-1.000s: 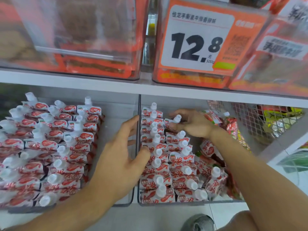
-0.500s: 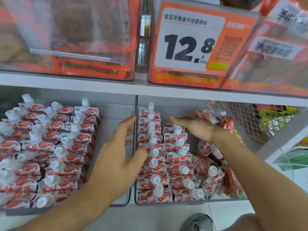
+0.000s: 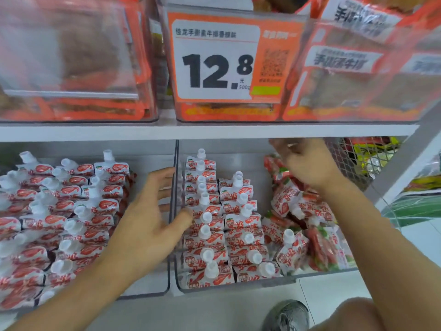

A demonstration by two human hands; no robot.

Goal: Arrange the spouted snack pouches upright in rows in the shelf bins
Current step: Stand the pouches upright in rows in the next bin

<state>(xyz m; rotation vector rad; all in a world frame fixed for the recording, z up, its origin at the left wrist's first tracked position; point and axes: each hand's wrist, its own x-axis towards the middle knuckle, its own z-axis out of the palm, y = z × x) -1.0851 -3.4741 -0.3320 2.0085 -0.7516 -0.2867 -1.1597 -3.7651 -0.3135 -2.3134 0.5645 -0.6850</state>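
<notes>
Hands: left hand (image 3: pixel 145 223) spread flat, thumb touching the pouch rows; right hand (image 3: pixel 307 163) raised, blurred, grip unclear.
Pouches (image 3: pixel 214 225): white, red print, white screw spouts.
Right bin (image 3: pixel 238 286): two upright rows, loose heap (image 3: pixel 307 223) beside.
Left bin (image 3: pixel 143 291): upright rows.

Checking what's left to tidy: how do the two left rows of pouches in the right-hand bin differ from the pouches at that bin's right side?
The two left rows stand upright, white caps up; the right-side pouches lie tilted and jumbled. The rows are packed front to back in lines; the right-side pouches overlap in no order. The left hand rests by the rows; the right hand is over the jumble's back. Both groups share red-and-white print and white spouts.
</notes>
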